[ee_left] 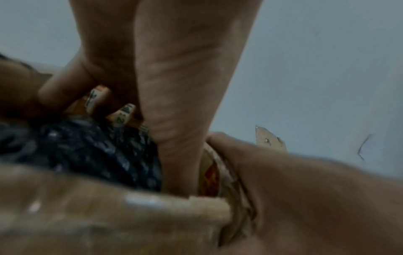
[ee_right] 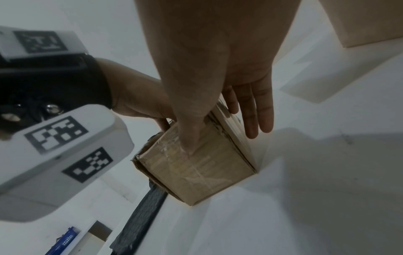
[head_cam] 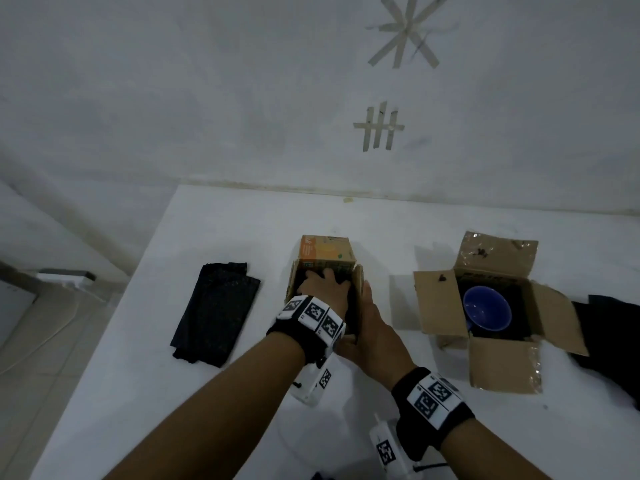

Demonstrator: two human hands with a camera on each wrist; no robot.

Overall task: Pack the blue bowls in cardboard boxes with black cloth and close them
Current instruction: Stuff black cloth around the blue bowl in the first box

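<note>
Left hand (head_cam: 323,285) inside small box (head_cam: 325,258) at frame centre, fingers spread flat, pressing black cloth (ee_left: 91,150) down, likely padding box. Right hand (head_cam: 372,327) flat against box's right outer wall, fingers straight, thumb on near side; likely steadies box, holds flap up. Neither hand clamps anything.

Right of centre: 2nd box (head_cam: 436,306), 4 flaps open, blue bowl (head_cam: 486,308) inside on dark lining, not yet covered.

Left: spare folded cloth (head_cam: 216,313) on desk (head_cam: 180,393).

Writing: small box's far flap orange with green print, unreadable. Wristbands carry square coded markers.

Blue bowl (head_cam: 486,308), black cloth (head_cam: 215,313), brown cardboard boxes (head_cam: 437,308), white table (head_cam: 214,403).
</note>
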